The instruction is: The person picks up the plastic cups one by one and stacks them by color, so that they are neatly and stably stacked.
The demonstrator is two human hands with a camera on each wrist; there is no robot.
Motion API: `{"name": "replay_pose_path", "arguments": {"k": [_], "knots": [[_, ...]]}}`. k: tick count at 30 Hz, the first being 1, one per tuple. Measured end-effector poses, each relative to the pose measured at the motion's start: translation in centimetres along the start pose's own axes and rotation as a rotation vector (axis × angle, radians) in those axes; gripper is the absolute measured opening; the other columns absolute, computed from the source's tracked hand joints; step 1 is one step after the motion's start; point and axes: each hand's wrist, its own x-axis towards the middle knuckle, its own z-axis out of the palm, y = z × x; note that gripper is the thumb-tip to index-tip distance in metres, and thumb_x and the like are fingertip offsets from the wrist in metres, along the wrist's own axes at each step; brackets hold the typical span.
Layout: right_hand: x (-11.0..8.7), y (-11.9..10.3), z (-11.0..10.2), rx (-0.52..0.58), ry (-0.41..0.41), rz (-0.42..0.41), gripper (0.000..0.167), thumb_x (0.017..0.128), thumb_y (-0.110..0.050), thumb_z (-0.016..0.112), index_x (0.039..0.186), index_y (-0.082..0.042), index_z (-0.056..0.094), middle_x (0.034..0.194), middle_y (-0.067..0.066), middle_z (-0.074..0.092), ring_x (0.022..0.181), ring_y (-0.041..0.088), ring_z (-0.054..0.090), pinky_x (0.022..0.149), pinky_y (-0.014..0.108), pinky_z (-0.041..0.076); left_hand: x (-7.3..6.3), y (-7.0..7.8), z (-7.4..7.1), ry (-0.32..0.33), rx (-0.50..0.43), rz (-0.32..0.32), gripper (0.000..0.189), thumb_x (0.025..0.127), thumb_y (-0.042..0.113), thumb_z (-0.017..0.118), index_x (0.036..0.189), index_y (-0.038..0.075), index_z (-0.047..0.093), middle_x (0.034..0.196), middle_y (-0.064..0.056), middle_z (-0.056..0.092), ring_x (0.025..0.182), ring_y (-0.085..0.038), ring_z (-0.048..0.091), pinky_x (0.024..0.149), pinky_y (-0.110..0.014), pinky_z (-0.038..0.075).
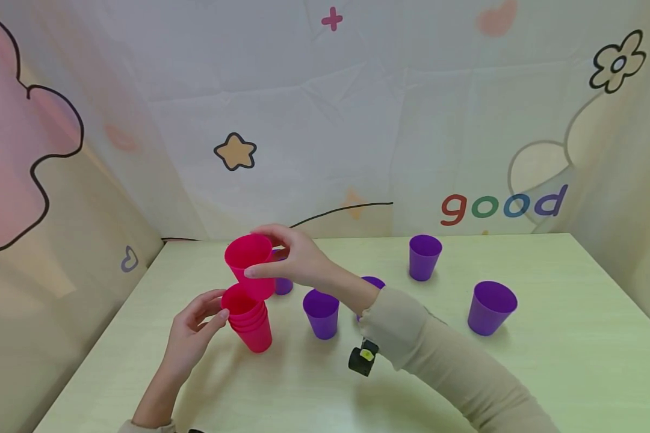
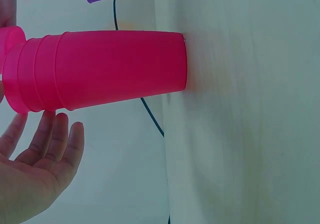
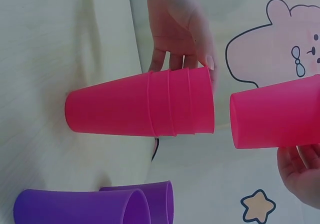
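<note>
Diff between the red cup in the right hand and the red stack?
The red cup is single; the red stack is several cups nested. The red cup is held in the air; the red stack stands on the table. Both share the same color and face mouth-up.

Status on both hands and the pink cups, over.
Left hand holds pink stack near its rim. Right hand grips one pink cup above it, gap showing. Purple cups nearby, none between.

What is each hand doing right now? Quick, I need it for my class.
Left hand: closed, holding the stack of red cups near its top rim.
Right hand: closed, holding a single red cup above the stack.
</note>
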Motion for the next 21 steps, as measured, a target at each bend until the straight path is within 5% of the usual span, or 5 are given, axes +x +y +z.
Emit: {"name": "replay_pose_path", "arguments": {"k": [21], "knots": [[1.3, 1.0, 1.5, -0.038, -0.039, 0.038, 0.06, 0.077, -0.018, 0.072, 0.129, -0.008, 0.047, 0.108, 0.001, 0.058, 0.096, 0.019, 0.056, 0.075, 0.025, 0.049, 0.0, -0.1, 0.0, -0.01, -0.007, -0.002, 0.039, 0.089, 0.015, 0.058, 0.126, 0.005, 0.048, 0.108, 0.008, 0.055, 0.096, -0.007, 0.054, 0.074, -0.024, 0.05]]}}
